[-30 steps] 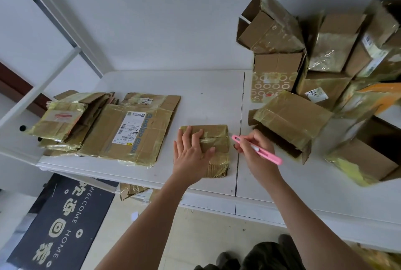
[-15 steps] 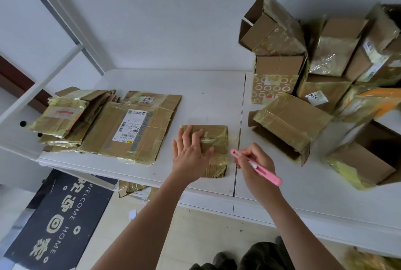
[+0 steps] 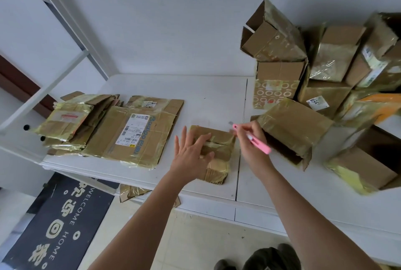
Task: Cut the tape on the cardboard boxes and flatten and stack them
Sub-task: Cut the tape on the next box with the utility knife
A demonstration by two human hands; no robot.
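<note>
Several boxes already lie flat in the stack [image 3: 104, 133] left of the small box [image 3: 213, 154], and many uncut boxes [image 3: 325, 78] wait at its right. My left hand [image 3: 191, 154] presses this box with straight fingers, while my right hand [image 3: 249, 141] pinches the pink cutter [image 3: 252, 139] at its far right corner.

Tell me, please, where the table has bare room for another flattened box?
Bare table lies behind the small box, between the flattened stack and the pile of unopened boxes. The right side is crowded.
</note>
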